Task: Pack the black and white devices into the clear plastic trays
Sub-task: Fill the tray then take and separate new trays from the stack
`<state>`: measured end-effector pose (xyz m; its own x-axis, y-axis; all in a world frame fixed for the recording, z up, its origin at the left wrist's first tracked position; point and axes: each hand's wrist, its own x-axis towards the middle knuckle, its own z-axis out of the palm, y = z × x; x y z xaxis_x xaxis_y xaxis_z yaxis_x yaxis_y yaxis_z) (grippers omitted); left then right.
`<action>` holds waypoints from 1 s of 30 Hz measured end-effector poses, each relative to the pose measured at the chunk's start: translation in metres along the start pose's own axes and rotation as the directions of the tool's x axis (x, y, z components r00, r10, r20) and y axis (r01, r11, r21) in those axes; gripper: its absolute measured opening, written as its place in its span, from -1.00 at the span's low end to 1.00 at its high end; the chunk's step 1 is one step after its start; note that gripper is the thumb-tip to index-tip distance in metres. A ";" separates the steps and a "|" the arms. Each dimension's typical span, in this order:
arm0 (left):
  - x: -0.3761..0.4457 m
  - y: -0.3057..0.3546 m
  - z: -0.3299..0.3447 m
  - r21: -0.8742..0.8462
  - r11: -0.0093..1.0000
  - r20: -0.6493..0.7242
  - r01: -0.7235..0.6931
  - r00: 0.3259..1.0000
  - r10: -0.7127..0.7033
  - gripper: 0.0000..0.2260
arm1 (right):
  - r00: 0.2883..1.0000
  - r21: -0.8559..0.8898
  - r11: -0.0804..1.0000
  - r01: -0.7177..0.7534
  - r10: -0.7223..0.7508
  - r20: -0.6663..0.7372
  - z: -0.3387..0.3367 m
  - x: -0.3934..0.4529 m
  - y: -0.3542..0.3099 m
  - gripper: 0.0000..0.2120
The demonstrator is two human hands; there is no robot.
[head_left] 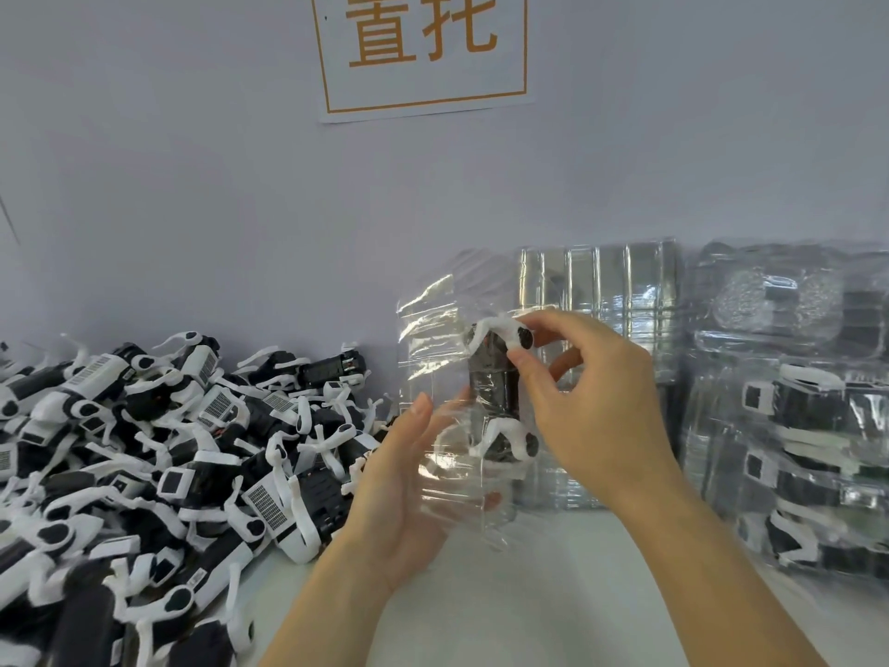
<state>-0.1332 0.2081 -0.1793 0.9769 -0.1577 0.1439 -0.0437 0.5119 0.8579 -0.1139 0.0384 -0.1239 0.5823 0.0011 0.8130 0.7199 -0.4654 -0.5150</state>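
Both hands are raised above the white tabletop (553, 594), working one item between them. My left hand (399, 493) lies palm-up with fingers straight and spread, supporting the lower part of a clear, thin moulded plastic tray (447, 392) from beneath. My right hand (591, 397) has thumb and forefinger pinched on the white curved end of a black and white device (495, 373), which sits upright in the tray's cavity; the remaining fingers are loosely curled behind it. A second white-ended portion shows lower in the same tray, near my left fingertips; whether it belongs to the same device I cannot tell.

To the left, a large loose heap of black and white devices (144, 454) covers the table. Behind my hands, a stack of empty clear trays (620, 291) leans against the pale wall (192, 185). To the right stand filled clear trays (793, 402), stacked, with devices visible inside. On the wall above hangs a white paper sign (423, 50) with orange characters in an orange frame.
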 end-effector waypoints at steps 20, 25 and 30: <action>-0.002 0.012 0.008 0.494 0.863 -0.076 -0.105 0.984 0.163 -0.45 | 0.911 0.281 0.867 -0.411 0.387 0.140 -0.050 0.020 0.019 -0.83; 0.000 0.004 0.016 0.798 0.586 -0.043 -0.141 0.956 0.289 -0.16 | 0.854 0.273 0.810 -0.520 0.483 0.194 -0.053 0.018 0.027 -0.76; 0.002 -0.007 0.022 0.956 0.215 0.105 -0.198 0.919 0.380 -0.14 | 0.693 0.063 0.754 -0.654 0.564 0.450 -0.053 0.010 0.044 -0.52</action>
<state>-0.1352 0.1857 -0.1747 0.8594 -0.0388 0.5098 -0.4025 -0.6661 0.6279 -0.0970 -0.0289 -0.1241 0.9792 0.1362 0.1506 0.1853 -0.2954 -0.9372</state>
